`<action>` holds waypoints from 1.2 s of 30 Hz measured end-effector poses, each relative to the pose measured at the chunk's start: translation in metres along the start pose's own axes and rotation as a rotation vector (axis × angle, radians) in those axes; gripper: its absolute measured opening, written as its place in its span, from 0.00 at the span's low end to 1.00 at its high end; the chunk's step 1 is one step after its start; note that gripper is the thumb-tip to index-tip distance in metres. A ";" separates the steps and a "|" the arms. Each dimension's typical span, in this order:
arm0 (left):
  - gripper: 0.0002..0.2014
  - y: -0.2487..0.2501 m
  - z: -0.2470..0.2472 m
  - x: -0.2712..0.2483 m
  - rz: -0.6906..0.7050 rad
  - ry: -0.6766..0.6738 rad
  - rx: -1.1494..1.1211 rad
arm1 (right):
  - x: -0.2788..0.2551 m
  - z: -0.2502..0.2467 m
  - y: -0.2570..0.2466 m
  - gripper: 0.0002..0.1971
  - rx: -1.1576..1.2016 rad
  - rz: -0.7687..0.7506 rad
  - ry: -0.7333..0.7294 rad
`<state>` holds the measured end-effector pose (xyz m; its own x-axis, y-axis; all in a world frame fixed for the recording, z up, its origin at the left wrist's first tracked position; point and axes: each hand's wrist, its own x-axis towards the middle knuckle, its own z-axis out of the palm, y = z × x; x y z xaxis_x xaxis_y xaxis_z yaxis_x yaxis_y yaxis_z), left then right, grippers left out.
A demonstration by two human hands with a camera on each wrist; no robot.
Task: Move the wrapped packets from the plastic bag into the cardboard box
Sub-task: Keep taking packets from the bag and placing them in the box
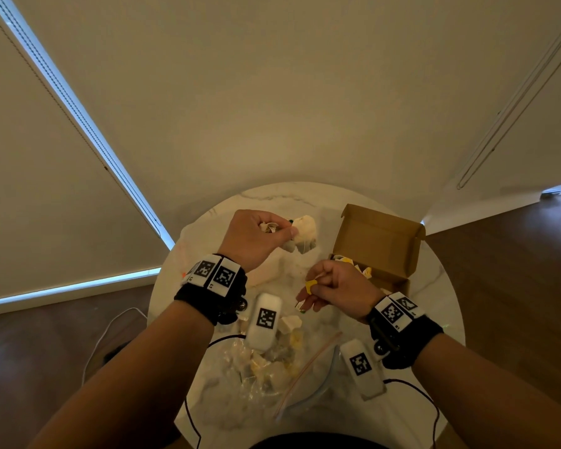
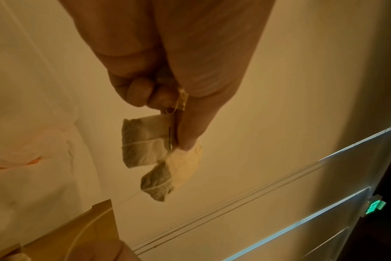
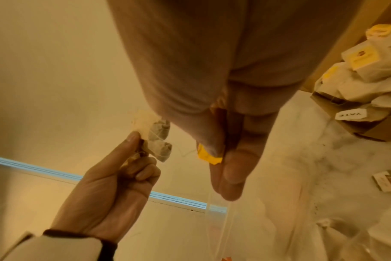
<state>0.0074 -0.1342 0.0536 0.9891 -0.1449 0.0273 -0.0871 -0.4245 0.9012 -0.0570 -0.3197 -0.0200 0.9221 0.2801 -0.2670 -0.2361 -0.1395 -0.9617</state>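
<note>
Left hand: the left hand (image 1: 251,236) is raised over the far side of the bench (image 1: 441,306), fingers (image 2: 138,91) curled, thumb and forefinger pinching a small cluster of tea bags (image 2: 143,141) that hang below the grip — two greyish bags and a paler one, with thread wound round them.
Right hand: the right hand (image 1: 336,288) is held near the front left corner of the cardboard box (image 1: 379,241), fingers (image 3: 232,169) closed together on a yellow tag (image 3: 209,156); a thin strip of clear film hangs down from the fingertips in the right wrist view.
Thread: a fine thread runs out from the held tea bags toward the right hand; whether it joins the yellow tag I cannot tell.
Cardboard box: open, lid flap standing up at the back, on the right part of the bench; wrapped packets (image 3: 364,58) with yellow labels lie piled inside.
Plastic bag: the plastic bag (image 1: 263,367) lies flat on the near part of the bench, between the forearms — clear, with pale and yellowish packets still inside, its zip edge toward the right.
Loose item: a small printed packet (image 3: 388,179) lies on the bench beside the bag's mouth.
Bench: round, pale marbled top.
</note>
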 end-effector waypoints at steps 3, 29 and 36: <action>0.05 0.004 -0.001 0.000 0.009 -0.005 -0.013 | 0.000 -0.002 0.004 0.04 0.054 0.010 0.085; 0.03 0.005 -0.007 -0.015 0.053 -0.275 0.148 | 0.027 -0.019 -0.042 0.05 0.047 -0.008 0.346; 0.04 -0.008 0.000 -0.018 -0.071 -0.343 0.164 | 0.018 -0.022 -0.071 0.04 -0.084 -0.075 0.279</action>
<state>-0.0100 -0.1283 0.0462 0.8986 -0.3886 -0.2037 -0.0653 -0.5776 0.8137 -0.0172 -0.3259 0.0448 0.9874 0.0228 -0.1563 -0.1482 -0.2096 -0.9665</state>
